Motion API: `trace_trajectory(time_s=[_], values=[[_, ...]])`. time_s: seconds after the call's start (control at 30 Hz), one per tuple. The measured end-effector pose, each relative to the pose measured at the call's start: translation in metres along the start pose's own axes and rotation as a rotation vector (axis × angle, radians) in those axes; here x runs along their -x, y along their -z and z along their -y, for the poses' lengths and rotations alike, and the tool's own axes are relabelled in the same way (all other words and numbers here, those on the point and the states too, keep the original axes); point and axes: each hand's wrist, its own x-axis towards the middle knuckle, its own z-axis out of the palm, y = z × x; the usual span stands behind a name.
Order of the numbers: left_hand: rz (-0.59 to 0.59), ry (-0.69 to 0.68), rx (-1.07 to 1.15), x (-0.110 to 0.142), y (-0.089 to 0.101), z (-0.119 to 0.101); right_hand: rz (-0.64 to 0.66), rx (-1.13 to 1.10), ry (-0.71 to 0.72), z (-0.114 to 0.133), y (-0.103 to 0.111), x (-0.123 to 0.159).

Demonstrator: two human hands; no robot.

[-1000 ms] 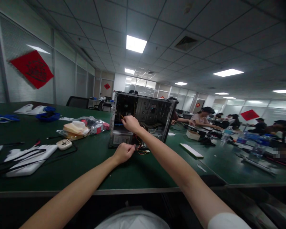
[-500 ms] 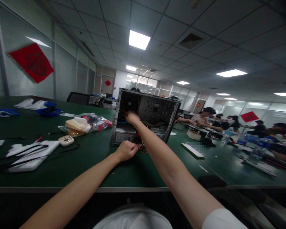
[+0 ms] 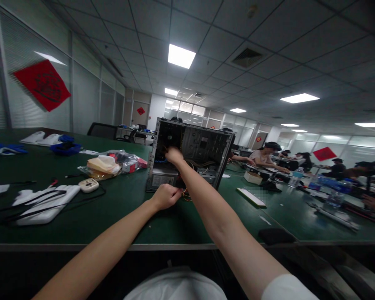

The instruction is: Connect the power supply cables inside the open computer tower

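Observation:
An open black computer case point(image 3: 206, 143) stands on the table in front of me, its inside facing me. My right hand point(image 3: 175, 155) reaches into its upper left part with bent fingers. A thin wire shows by those fingertips, but what they grip is hidden in the dark. Lower down, my left hand point(image 3: 167, 196) is closed, thumb and finger pinching a bundle of thin cables point(image 3: 186, 194) at the front of the case. Just behind it sits a metal power supply point(image 3: 163, 179) with a label. My right forearm covers part of the case's inside.
On the green table point(image 3: 121, 233), a plastic bag of parts point(image 3: 129, 162), a beige round-cornered gadget point(image 3: 88, 185) and a white panel with black cables point(image 3: 50, 208) lie left. A white-green strip point(image 3: 251, 197) lies right. Other people point(image 3: 265, 158) sit further right, near bottles.
My view has shifted slightly. Both hands keep nearly the same places, the right one inside the case and the left one at the cables. A person's hand has appeared at the far right edge.

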Motion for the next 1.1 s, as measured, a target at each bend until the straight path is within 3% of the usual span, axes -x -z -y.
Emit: trace_trajectory(time_s=[1.1], values=[[0.025, -0.045, -0.023, 0.001, -0.002, 0.003, -0.098, 0.086, -0.076, 0.014, -0.005, 0.005]])
